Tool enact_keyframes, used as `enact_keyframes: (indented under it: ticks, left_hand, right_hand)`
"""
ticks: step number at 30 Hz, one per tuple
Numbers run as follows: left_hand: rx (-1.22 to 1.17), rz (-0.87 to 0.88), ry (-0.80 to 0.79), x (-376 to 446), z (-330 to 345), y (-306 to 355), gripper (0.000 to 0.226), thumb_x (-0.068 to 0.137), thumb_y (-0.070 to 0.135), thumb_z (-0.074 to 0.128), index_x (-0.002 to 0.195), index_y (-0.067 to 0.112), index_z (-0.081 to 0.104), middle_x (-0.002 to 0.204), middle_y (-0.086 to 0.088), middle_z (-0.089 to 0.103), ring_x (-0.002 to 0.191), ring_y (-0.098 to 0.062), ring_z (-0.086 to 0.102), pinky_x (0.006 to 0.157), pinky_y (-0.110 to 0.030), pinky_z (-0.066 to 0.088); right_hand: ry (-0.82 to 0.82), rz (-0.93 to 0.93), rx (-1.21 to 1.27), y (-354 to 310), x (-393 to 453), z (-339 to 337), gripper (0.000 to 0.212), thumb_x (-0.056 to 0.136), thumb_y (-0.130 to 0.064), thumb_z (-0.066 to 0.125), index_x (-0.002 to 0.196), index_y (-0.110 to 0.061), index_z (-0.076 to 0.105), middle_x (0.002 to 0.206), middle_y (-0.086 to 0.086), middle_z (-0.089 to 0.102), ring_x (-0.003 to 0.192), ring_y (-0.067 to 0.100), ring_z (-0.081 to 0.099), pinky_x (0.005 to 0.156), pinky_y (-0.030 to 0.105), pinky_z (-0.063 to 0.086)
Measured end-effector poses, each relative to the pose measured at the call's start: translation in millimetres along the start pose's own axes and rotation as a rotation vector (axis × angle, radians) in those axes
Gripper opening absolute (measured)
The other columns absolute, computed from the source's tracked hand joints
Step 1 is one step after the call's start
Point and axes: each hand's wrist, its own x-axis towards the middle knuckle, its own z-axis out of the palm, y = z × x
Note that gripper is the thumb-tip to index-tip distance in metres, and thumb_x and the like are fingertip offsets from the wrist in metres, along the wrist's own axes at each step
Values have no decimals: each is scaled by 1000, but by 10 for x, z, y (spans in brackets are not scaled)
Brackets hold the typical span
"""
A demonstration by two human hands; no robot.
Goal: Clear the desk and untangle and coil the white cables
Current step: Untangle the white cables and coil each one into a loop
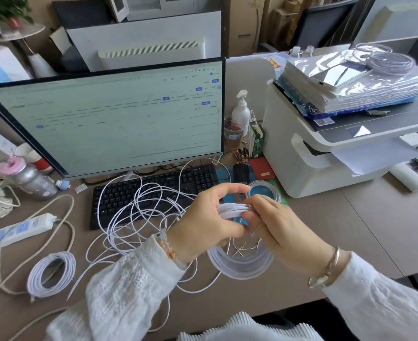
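Partly done. Both hands, left hand [203, 225] and right hand [274, 225], gripping a coiled cable [239, 263] between them. Finished coil [51, 274] left of hands on table [345, 225]. Tangled cable [134, 215] beyond left hand, still to coil.

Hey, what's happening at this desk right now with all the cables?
A person is winding white cable at a desk. Both hands, left hand and right hand, grip a white cable coil that hangs below them. A loose tangle of white cable is spread over the keyboard and desk. One finished coil lies at the left near a power strip, another beside the printer.
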Motion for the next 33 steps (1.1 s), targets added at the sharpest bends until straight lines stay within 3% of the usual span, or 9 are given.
enact_keyframes:
  ticks: [3, 7, 11, 14, 19, 22, 25, 27, 33]
  left_hand:
    - [-91, -40, 18, -47, -118, -41, 59, 67, -14, 66, 114, 21, 64, 62, -1, 57, 48, -16, 38, 43, -20, 34]
    - [-188, -77, 69, -197, -334, -119, 51, 72, -21, 56, 114, 8, 63, 59, 1, 57, 39, -8, 38, 39, -15, 30]
    - [-347, -123, 161, -428, -626, -240, 38, 78, -22, 52, 110, -2, 60, 51, 3, 47, 32, -5, 29, 35, -14, 23]
    - [-473, -137, 312, -628, -950, -371, 26, 79, -18, 54, 91, 4, 59, 44, 5, 32, 32, -6, 24, 36, -16, 22]
    - [-512, -178, 515, -995, -1595, -699, 17, 82, -8, 61, 77, 9, 59, 46, -1, 43, 43, -14, 41, 47, -25, 38]
    - [-484, -315, 695, -1261, -2020, -1032, 16, 79, -2, 69, 94, 4, 67, 79, -17, 69, 73, -27, 65, 67, -33, 54]
    - [-467, -436, 671, -1519, -2398, -1451, 23, 81, -2, 64, 102, 7, 66, 84, -15, 69, 69, -24, 65, 49, -23, 48]
    - [-435, -500, 655, -1727, -2679, -1763, 34, 81, -7, 61, 111, 8, 62, 95, -14, 70, 77, -27, 67, 55, -29, 53]
    - [-329, -614, 800, -2294, -3354, -2478, 39, 80, -23, 50, 106, 4, 59, 90, -16, 65, 79, -29, 64, 64, -38, 57]
  right_hand:
    - [-23, -29, 32, -73, 124, 59, 43, 101, -50, 26, 97, -17, 53, 76, -22, 42, 66, 2, 43, 62, 17, 34]
    - [-175, 113, 388, -190, 255, 203, 16, 98, -35, 48, 108, -44, 58, 66, -2, 57, 58, 18, 55, 58, 34, 50]
    - [-228, 317, 655, -385, 455, 471, 30, 86, -33, 62, 93, -3, 61, 65, 9, 63, 57, 22, 63, 59, 37, 56]
    - [-332, 412, 680, -531, 623, 774, 38, 82, -29, 75, 101, 2, 63, 85, 24, 69, 72, 37, 67, 73, 48, 57]
    - [-490, 535, 644, -908, 910, 1383, 22, 85, -26, 70, 89, -4, 67, 72, 11, 71, 54, 22, 61, 49, 34, 52]
    - [-506, 548, 621, -1173, 1084, 1877, 27, 84, -32, 70, 91, -6, 65, 73, 9, 72, 47, 15, 59, 39, 23, 44]
    - [-462, 630, 616, -1267, 1178, 2488, 32, 82, -30, 75, 95, -6, 60, 80, 16, 73, 57, 25, 66, 42, 29, 50]
    - [-473, 705, 641, -1353, 1184, 2978, 35, 79, -26, 78, 98, -5, 57, 80, 17, 71, 61, 28, 67, 47, 38, 56]
    - [-670, 919, 849, -1678, 1031, 4092, 30, 83, 3, 67, 107, -12, 56, 87, 6, 65, 63, 15, 63, 54, 26, 52]
